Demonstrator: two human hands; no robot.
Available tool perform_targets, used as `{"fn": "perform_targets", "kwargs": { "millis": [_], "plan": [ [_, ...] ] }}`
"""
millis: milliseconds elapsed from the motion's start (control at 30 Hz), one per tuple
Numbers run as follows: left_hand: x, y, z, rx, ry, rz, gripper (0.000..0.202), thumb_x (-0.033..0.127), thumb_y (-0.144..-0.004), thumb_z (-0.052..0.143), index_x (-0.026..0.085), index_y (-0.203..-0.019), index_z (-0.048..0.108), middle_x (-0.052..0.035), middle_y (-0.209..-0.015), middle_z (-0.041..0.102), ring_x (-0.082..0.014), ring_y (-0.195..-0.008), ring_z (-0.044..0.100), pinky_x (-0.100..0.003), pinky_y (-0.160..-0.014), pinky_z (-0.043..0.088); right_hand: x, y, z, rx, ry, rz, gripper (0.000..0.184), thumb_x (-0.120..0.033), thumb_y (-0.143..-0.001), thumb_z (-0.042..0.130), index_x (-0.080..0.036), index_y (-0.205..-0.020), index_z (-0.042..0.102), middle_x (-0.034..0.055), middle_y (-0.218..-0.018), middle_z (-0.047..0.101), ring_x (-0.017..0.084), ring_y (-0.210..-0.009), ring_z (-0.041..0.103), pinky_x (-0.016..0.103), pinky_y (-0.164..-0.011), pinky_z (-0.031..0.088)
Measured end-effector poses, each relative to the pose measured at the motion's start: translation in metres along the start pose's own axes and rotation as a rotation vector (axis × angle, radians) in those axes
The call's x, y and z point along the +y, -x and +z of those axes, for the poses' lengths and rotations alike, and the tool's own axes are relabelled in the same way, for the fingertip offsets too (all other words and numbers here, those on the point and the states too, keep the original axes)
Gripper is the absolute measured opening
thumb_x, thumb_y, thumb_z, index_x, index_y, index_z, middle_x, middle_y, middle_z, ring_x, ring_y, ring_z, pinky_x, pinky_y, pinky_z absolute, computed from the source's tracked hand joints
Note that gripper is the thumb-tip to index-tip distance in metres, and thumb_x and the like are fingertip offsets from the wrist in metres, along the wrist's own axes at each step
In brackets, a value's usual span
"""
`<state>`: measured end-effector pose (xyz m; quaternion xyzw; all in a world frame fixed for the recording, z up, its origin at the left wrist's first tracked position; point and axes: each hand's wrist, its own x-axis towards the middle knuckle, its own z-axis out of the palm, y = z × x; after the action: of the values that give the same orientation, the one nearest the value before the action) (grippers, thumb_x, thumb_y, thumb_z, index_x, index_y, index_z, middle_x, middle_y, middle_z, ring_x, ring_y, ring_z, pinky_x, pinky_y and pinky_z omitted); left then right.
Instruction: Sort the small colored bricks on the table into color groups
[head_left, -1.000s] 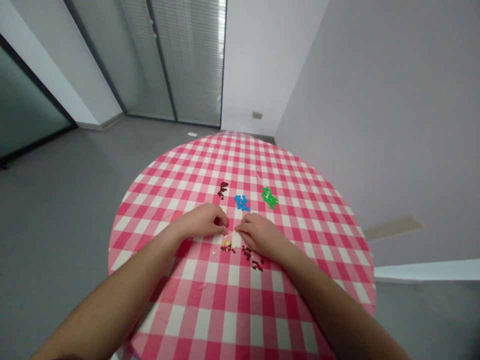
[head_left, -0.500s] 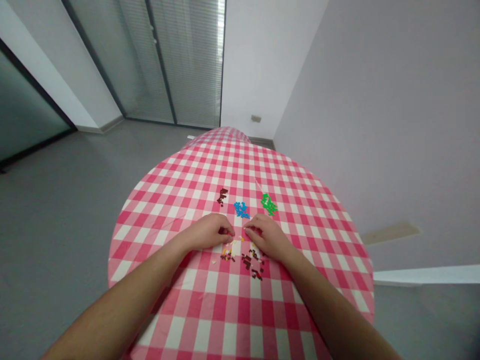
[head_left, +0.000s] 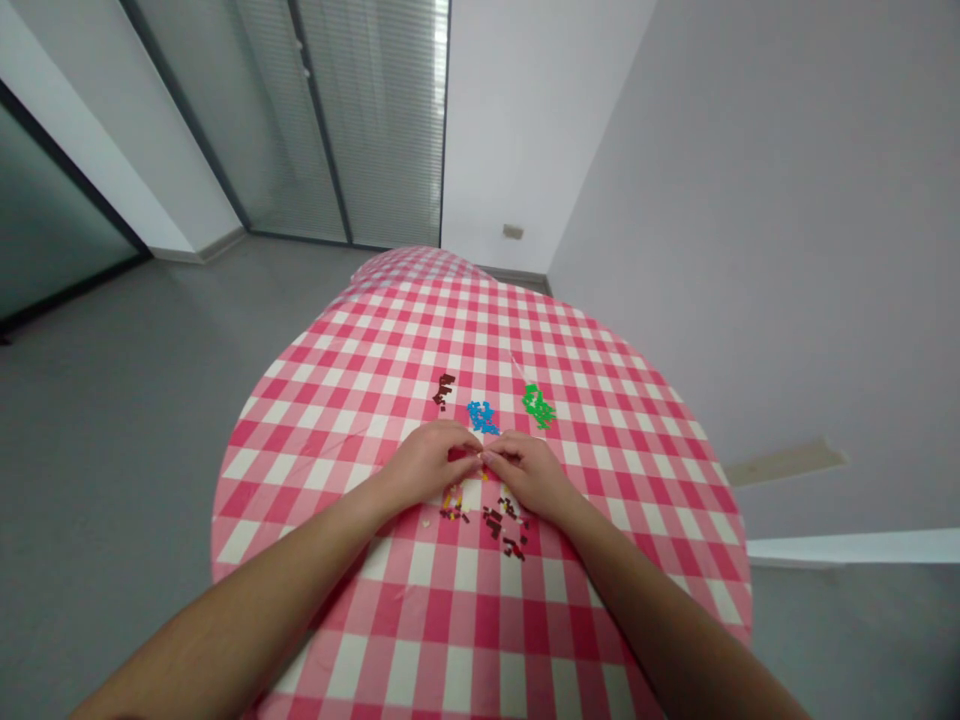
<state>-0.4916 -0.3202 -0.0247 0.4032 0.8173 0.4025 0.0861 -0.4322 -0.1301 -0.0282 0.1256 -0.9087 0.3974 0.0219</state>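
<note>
My left hand (head_left: pixel 427 462) and my right hand (head_left: pixel 529 472) meet fingertip to fingertip above a round table with a red-and-white checked cloth (head_left: pixel 480 640). Both hands are pinched shut around something tiny that I cannot make out. Just below the fingers lies a mixed scatter of small dark, yellow and red pieces (head_left: pixel 487 515). Beyond the hands sit three sorted little heaps: dark brown pieces (head_left: pixel 444 389), blue pieces (head_left: pixel 483 416) and green pieces (head_left: pixel 538 406).
The table stands in a room corner, with a grey wall (head_left: pixel 750 200) close on the right. Grey floor (head_left: pixel 112 400) spreads to the left. Glass doors with blinds (head_left: pixel 360 120) stand at the back.
Both hands have moved up from the mixed scatter and come together until the fingertips touch. More of the scattered pieces now shows below them.
</note>
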Motion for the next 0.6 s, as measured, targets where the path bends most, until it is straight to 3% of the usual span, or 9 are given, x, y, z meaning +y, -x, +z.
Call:
{"fn": "perform_targets", "kwargs": {
  "millis": [200,433,600],
  "plan": [
    [-0.002,-0.001,-0.004,-0.016,0.026,-0.052,0.015,0.024,-0.089,0.059,0.024,-0.086,0.074,-0.0033,-0.083,0.074,-0.0192,-0.077,0.063,-0.032,-0.074,0.045,-0.002,0.001,-0.003,0.002,-0.023,-0.009,0.022,-0.021,-0.093,0.053,-0.02,-0.084,0.073,0.0039,-0.079,0.069,0.017,-0.076,0.062,0.028,-0.069,0.045],
    [-0.017,-0.003,-0.012,0.092,0.027,-0.226,0.012,0.023,-0.083,0.062,0.021,-0.083,0.074,-0.0043,-0.08,0.073,-0.017,-0.064,0.059,-0.032,-0.065,0.045,0.016,0.0,-0.016,0.124,0.147,0.079,0.021,-0.022,-0.092,0.055,-0.018,-0.09,0.075,0.0057,-0.081,0.072,0.019,-0.077,0.063,0.031,-0.073,0.046],
    [-0.018,-0.005,-0.013,0.076,-0.099,-0.136,0.016,0.014,-0.078,0.058,0.02,-0.076,0.073,-0.0048,-0.078,0.073,-0.0206,-0.078,0.061,-0.035,-0.076,0.044,0.023,0.001,-0.019,0.101,0.242,0.101,0.02,-0.021,-0.09,0.057,-0.018,-0.092,0.077,0.0065,-0.087,0.075,0.02,-0.079,0.065,0.03,-0.071,0.045]
  ]
}}
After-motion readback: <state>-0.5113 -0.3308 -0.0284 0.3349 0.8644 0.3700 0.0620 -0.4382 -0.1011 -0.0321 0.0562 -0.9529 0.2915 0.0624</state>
